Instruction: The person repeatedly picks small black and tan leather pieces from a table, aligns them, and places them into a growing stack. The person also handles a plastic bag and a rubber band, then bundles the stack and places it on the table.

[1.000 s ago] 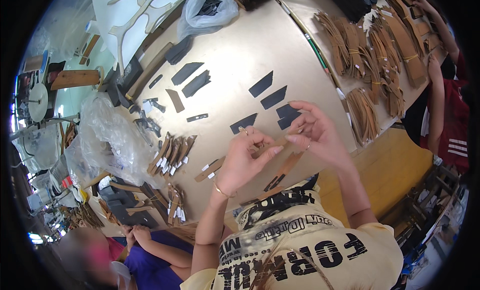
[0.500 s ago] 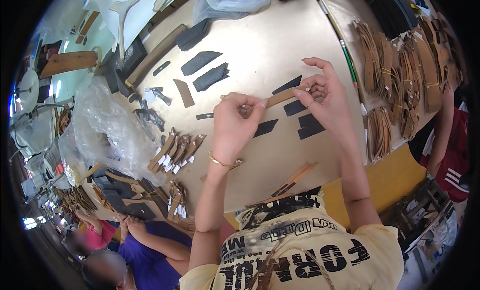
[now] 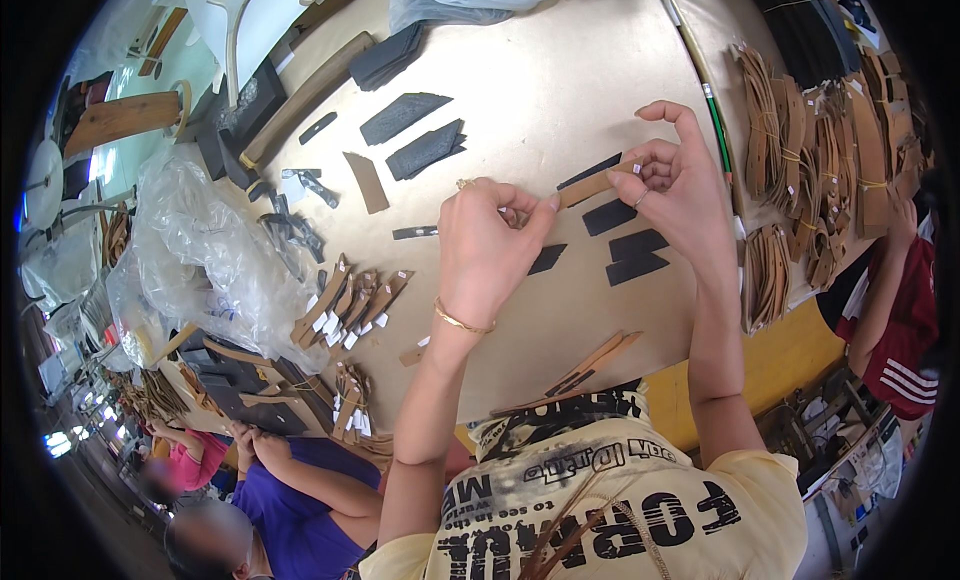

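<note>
A narrow, flat tan strip [image 3: 588, 188], leather-like and smooth-faced, is held up over the surface [image 3: 560, 310] — its left end pinched at the thumb and fingertips of the left hand [image 3: 492, 242], its right end gripped at the thumb and curled fingers of the right hand [image 3: 678, 185], with that index finger left raised and bent. Both hands are thus occupied by the one strip, which is slightly tilted, right end higher in view. Behind and below it, flat black pieces [image 3: 637, 257] with slanted ends are laid out, one partly covered by the strip. To the left, dark stacked pieces [image 3: 427, 150] with a grainy, matte look and layered edges are seen, near a flat brown piece [image 3: 367, 184] with slanted ends. Curved brown strips [image 3: 350, 302] with white tags are fanned out beside a crumpled, glossy clear plastic sheet [image 3: 200, 245]. Near the person's body, thin brown-and-black strips [image 3: 595, 363] are laid at a slant. At right, long brown strips [image 3: 770, 130] are bundled in thick layers, some tied — a thin green stick [image 3: 717, 125] is placed nearby. The surface is smooth, beige, lightly reflective.
</note>
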